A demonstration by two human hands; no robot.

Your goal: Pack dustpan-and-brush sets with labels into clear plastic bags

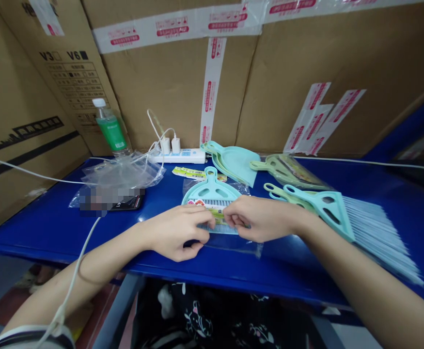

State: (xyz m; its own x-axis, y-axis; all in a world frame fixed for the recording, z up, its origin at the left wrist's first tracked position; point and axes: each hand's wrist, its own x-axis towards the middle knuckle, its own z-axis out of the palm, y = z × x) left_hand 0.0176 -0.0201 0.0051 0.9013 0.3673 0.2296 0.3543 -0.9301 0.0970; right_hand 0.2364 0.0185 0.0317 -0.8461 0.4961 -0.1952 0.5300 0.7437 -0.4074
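A light-blue dustpan lies in front of me on a clear plastic bag, with a small brush over its pan. A yellow-green label card with red mushroom pictures rests across the brush. My left hand touches the card's left part; its fingers bend over it and the thumb stands apart. At the card's right end is my right hand, fingers curled together. What they pinch is hidden.
Dustpans lie behind, a bagged green set beside them. Brushes lie at right. At left are clear bags, a bottle, a power strip and a dark flat object. Cardboard walls the blue table.
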